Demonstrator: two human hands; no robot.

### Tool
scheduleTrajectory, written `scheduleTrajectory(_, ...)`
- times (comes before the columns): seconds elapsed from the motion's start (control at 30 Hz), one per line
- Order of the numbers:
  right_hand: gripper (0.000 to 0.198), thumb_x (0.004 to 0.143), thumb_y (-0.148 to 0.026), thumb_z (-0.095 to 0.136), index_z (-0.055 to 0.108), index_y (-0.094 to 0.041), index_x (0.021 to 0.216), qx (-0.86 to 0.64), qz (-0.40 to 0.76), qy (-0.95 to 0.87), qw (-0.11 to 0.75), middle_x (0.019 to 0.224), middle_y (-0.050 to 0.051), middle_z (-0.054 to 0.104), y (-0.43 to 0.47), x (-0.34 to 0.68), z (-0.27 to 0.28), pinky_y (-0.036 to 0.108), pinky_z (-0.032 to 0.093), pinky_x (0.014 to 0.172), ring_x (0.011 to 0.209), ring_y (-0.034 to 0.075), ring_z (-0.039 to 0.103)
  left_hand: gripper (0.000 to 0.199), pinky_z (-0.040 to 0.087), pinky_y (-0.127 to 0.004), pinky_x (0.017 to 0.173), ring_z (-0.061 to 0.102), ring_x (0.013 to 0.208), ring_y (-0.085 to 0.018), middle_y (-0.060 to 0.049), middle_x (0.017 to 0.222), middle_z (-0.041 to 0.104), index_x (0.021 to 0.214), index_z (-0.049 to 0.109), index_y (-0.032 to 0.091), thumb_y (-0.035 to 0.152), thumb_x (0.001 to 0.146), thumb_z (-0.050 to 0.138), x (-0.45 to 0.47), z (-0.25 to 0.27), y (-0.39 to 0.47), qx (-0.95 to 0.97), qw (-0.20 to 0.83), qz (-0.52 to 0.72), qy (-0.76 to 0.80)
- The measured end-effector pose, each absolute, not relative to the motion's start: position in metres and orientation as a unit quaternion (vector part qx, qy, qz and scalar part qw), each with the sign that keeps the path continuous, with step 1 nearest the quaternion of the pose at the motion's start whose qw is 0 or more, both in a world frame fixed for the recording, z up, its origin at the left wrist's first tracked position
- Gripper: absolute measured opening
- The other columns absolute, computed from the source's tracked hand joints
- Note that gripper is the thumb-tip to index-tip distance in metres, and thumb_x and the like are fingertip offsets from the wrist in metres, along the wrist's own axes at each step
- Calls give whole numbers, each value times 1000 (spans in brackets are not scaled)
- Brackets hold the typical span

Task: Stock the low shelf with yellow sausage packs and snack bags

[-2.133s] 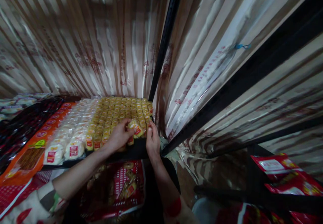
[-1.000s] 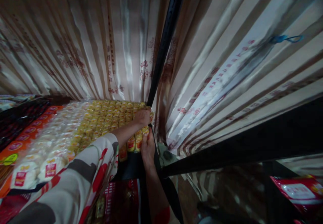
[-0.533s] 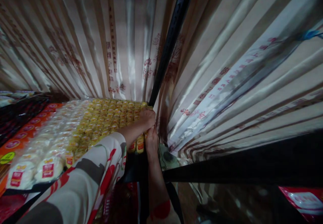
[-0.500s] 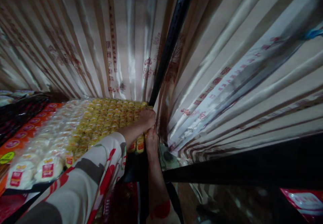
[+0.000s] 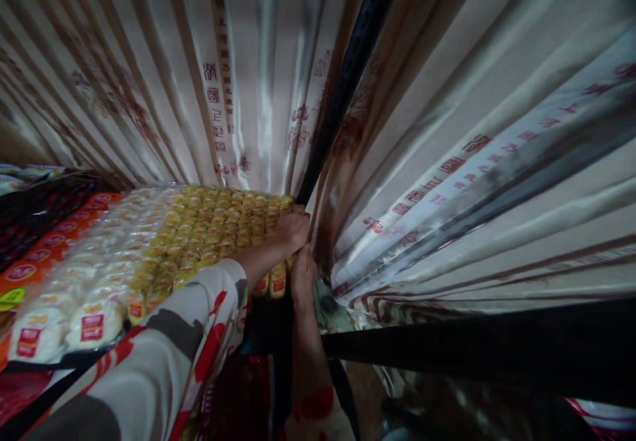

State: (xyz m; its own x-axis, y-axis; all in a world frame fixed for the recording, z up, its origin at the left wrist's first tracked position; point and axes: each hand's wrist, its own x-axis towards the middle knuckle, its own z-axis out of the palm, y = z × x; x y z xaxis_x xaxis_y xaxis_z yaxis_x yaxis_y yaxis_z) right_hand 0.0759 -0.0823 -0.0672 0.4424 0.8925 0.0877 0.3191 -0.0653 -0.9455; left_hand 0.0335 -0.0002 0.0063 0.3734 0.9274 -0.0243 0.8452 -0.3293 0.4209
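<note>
On my feed the stock in hand is a block of small yellow film-wrapped packets (image 5: 209,222), shiny and rounded, packed in tight columns. Front faces carry red labels, two of them visible just below the forearm. The block sits on a black shelf (image 5: 268,328), its right edge by a black perforated metal post (image 5: 348,77). White round packs in clear plastic (image 5: 94,325), also red-labelled, lie directly left of it; a flat orange plastic pack (image 5: 40,255) is beyond those.

Left hand (image 5: 294,228) is at the block's back right corner, near the post's foot, fingers curled down and out of sight — I can't make out whether they grasp a packet. Right hand (image 5: 304,272) is just below it along the right edge, fingers pointing up; its grip is hidden from me too. The two overlap in view; contact unclear.

Versus two seconds back: left hand then held one yellow packet above the front rows, clear of the right hand. Now it's further back at the corner, and its printed sleeve (image 5: 193,335) covers part of the front. Versus half a second back — hands on the same spot, view swung slightly right.
</note>
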Motion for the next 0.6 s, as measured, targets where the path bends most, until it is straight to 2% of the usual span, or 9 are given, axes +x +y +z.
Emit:
scheduleTrajectory(0.17,59,92,-47,18,58,-11,117,-674,248,-420,555,121,16,59,-83,75,-61,37,35,101,119,21,49,25,49,-33,83,56,105,-23,-12,110,57,101,61,13,11,80,48,28,20,-9,822,145,99,542)
scheduleTrajectory(0.33,54,91,-43,21,58,-12,114,-660,227,-420,580,119,16,60,-91,74,-57,37,37,99,119,23,48,27,49,-33,80,56,103,-24,-13,111,57,102,61,14,13,82,44,20,33,-27,821,125,113,545)
scheduleTrajectory(0.47,54,89,-46,24,58,-10,111,-657,227,-399,598,118,18,60,-109,71,-53,39,39,97,112,24,53,25,49,-29,76,60,90,-19,-9,103,61,97,64,17,17,83,44,15,36,-56,818,137,137,541)
scheduleTrajectory(0.6,52,89,-45,25,55,-10,114,-635,224,-397,624,118,18,59,-141,66,-54,39,40,96,111,24,53,26,48,-27,81,59,90,-17,-5,103,61,97,64,19,21,86,40,3,29,-104,807,192,203,521)
